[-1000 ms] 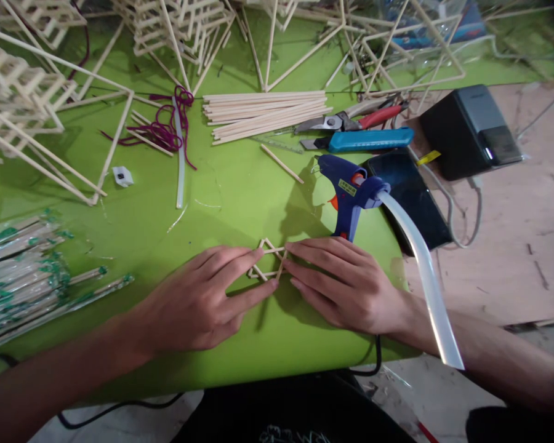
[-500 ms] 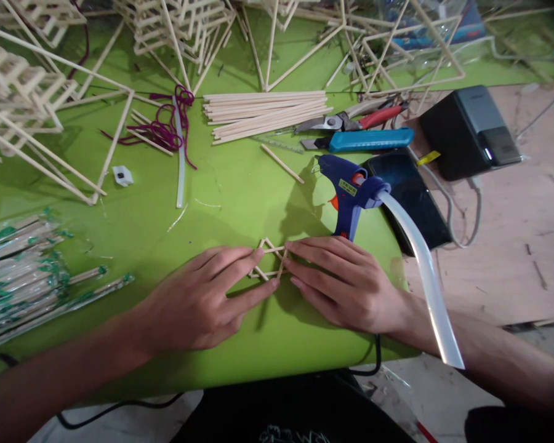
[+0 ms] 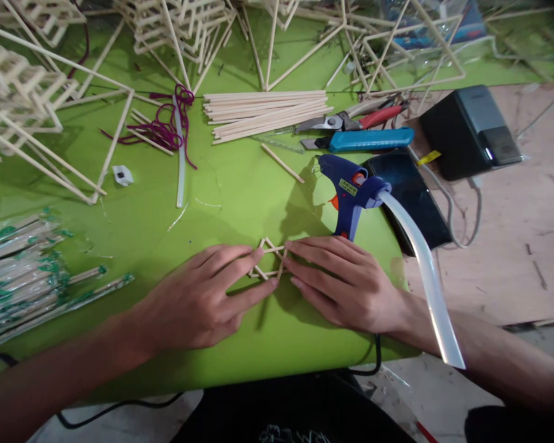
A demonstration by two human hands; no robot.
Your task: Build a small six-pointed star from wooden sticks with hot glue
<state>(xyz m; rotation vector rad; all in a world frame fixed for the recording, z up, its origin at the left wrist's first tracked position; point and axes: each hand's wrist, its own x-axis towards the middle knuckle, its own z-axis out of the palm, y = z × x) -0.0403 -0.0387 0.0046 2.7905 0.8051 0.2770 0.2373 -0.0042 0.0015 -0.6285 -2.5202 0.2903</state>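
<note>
A small star-shaped frame of short wooden sticks lies on the green tabletop between my hands. My left hand has its fingertips on the frame's left and near corners. From the other side, the fingers of my right hand press on its right corners; both hands hold it, and parts of it are hidden under the fingertips. Just beyond my right hand stands a blue hot glue gun, with a long translucent glue stick curving out of its back over my right forearm.
Farther off lie loose wooden sticks, red-handled pruning shears, a blue utility knife and a dark phone. A black box-shaped device stands right. Purple cord, wrapped chopsticks and stick structures are left.
</note>
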